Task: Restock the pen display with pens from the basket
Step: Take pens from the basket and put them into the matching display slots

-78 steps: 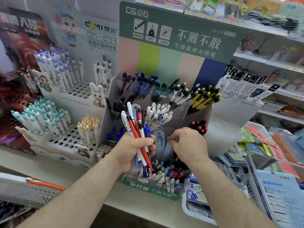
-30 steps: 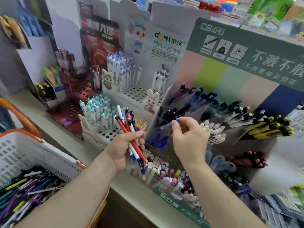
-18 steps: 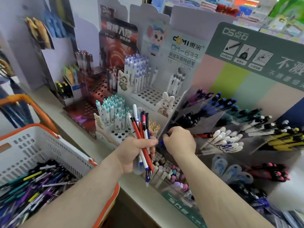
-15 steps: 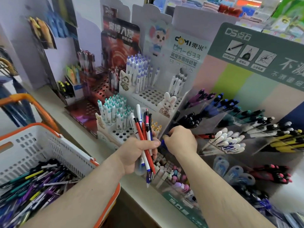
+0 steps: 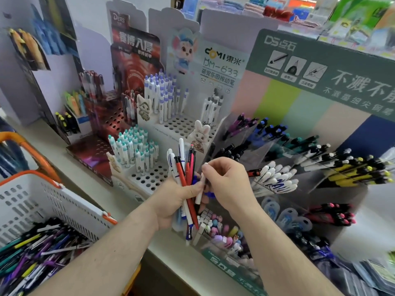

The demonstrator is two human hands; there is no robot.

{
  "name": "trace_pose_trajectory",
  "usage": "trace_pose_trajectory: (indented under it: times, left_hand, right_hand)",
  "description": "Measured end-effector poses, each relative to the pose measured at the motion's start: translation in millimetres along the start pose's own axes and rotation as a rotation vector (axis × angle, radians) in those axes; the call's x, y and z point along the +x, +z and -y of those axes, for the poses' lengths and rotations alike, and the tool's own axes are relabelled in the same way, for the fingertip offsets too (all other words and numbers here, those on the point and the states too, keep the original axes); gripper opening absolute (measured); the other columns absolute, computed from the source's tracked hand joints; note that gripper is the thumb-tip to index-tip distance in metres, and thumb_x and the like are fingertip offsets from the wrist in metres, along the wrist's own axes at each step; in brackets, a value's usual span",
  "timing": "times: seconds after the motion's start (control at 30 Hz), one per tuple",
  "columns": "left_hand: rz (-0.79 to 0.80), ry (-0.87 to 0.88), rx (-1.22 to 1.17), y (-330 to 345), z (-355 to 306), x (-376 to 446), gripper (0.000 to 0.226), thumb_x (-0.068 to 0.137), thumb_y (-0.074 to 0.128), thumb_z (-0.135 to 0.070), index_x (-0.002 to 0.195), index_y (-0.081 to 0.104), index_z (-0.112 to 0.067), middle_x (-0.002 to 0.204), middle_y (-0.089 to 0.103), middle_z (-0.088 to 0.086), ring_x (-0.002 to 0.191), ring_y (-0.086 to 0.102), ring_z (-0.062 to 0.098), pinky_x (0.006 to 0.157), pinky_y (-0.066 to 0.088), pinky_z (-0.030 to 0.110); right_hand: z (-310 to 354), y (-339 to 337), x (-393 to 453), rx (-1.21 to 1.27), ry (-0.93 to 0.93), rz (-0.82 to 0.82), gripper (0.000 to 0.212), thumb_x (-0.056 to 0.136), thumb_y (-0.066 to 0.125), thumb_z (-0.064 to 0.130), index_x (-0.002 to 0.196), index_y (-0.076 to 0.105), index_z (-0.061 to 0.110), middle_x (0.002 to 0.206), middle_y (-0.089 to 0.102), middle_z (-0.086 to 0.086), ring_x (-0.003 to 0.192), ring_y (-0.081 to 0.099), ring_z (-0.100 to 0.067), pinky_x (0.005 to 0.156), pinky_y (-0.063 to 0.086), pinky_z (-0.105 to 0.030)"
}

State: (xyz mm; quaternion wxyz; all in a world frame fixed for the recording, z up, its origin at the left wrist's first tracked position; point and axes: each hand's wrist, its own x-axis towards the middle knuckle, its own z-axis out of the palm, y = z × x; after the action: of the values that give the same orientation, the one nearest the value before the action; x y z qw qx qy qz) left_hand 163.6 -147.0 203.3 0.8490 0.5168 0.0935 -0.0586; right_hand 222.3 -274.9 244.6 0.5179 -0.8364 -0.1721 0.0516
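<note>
My left hand [image 5: 173, 201] grips a bunch of pens [image 5: 185, 167], white, red and blue, held upright in front of the pen display [image 5: 299, 107]. Right beside it, my right hand [image 5: 228, 184] pinches one white pen [image 5: 202, 184] at the edge of the bunch. The display's clear tilted compartments hold purple, blue, teal, black, white and yellow pens. At the lower left stands the white basket [image 5: 42, 197] with orange handles, filled with several loose pens [image 5: 38, 257].
Left of the green display stand a white holed stand [image 5: 175, 127] with white pens and rabbit figures, and a red holed stand [image 5: 106, 116]. Erasers [image 5: 220, 231] fill the display's front tray. A pale counter edge [image 5: 162, 253] runs below.
The view has swung left, bringing the basket in. My right hand put a blue pen into the display, came back to the bunch and now pinches a white pen.
</note>
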Motion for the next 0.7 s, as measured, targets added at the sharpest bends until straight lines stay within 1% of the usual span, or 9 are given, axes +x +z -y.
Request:
trace_pose_trajectory:
  times: [0.07, 0.13, 0.2, 0.3, 0.4, 0.53, 0.6, 0.7]
  left_hand:
    - [-0.068, 0.025, -0.052, 5, -1, 4, 0.023, 0.077, 0.069, -0.013, 0.098, 0.062, -0.004, 0.077, 0.068, 0.015, 0.070, 0.070, 0.026, 0.060, 0.058, 0.036]
    - [-0.117, 0.046, -0.055, 10, -2, 9, 0.020, 0.082, 0.067, -0.003, 0.100, 0.059, -0.009, 0.079, 0.067, 0.013, 0.069, 0.069, 0.023, 0.059, 0.058, 0.035]
    - [-0.110, 0.046, -0.066, 15, -3, 12, 0.018, 0.089, 0.060, 0.003, 0.098, 0.057, -0.012, 0.074, 0.066, 0.008, 0.064, 0.065, 0.019, 0.056, 0.056, 0.031]
    - [-0.061, 0.034, -0.133, 24, -4, 16, 0.016, 0.092, 0.056, 0.003, 0.096, 0.057, -0.013, 0.071, 0.067, 0.004, 0.060, 0.064, 0.016, 0.051, 0.052, 0.024]
    - [0.010, 0.030, -0.175, 40, -5, 21, 0.017, 0.088, 0.059, 0.001, 0.097, 0.057, -0.013, 0.070, 0.065, 0.005, 0.061, 0.065, 0.016, 0.050, 0.053, 0.023]
    - [0.097, 0.052, -0.256, 64, -8, 28, 0.023, 0.074, 0.064, -0.004, 0.092, 0.056, -0.015, 0.068, 0.061, 0.002, 0.061, 0.063, 0.015, 0.050, 0.051, 0.021]
    - [0.142, 0.061, -0.337, 76, -11, 31, 0.020, 0.076, 0.062, -0.006, 0.092, 0.056, -0.016, 0.069, 0.062, 0.002, 0.060, 0.062, 0.014, 0.049, 0.050, 0.020]
    - [0.190, 0.081, -0.405, 96, -16, 38, 0.016, 0.078, 0.059, -0.013, 0.092, 0.055, -0.018, 0.069, 0.062, 0.001, 0.058, 0.061, 0.012, 0.050, 0.052, 0.020]
  right_hand:
    - [0, -12, -4, 0.012, -0.022, -0.097, 0.016, 0.096, 0.062, 0.025, 0.080, 0.065, 0.024, 0.071, 0.067, 0.003, 0.064, 0.065, -0.011, 0.063, 0.056, -0.034]
    - [3, -27, -10, 0.106, -0.015, -0.214, 0.016, 0.099, 0.060, 0.022, 0.084, 0.063, 0.018, 0.071, 0.067, -0.001, 0.058, 0.063, -0.009, 0.058, 0.054, -0.028]
    - [3, -44, -14, 0.234, 0.012, -0.354, 0.015, 0.099, 0.059, 0.020, 0.087, 0.064, 0.013, 0.068, 0.068, -0.003, 0.056, 0.065, -0.012, 0.057, 0.056, -0.028]
    - [0, -65, -18, 0.410, 0.068, -0.527, 0.014, 0.099, 0.061, 0.019, 0.089, 0.063, 0.009, 0.056, 0.066, 0.002, 0.056, 0.067, -0.015, 0.058, 0.058, -0.030]
    - [-4, -79, -24, 0.527, 0.116, -0.603, 0.013, 0.098, 0.062, 0.018, 0.090, 0.064, 0.007, 0.055, 0.067, 0.001, 0.054, 0.067, -0.014, 0.055, 0.056, -0.024]
    - [-8, -96, -31, 0.634, 0.152, -0.663, 0.007, 0.097, 0.063, 0.013, 0.095, 0.063, 0.006, 0.059, 0.068, 0.000, 0.054, 0.067, -0.013, 0.052, 0.053, -0.021]
    - [-9, -106, -33, 0.675, 0.173, -0.690, 0.006, 0.097, 0.063, 0.012, 0.096, 0.064, 0.006, 0.066, 0.070, -0.003, 0.056, 0.068, -0.013, 0.054, 0.054, -0.021]
    - [-7, -122, -36, 0.771, 0.185, -0.717, 0.005, 0.098, 0.061, 0.011, 0.094, 0.064, 0.008, 0.063, 0.070, 0.000, 0.057, 0.068, -0.012, 0.055, 0.055, -0.021]
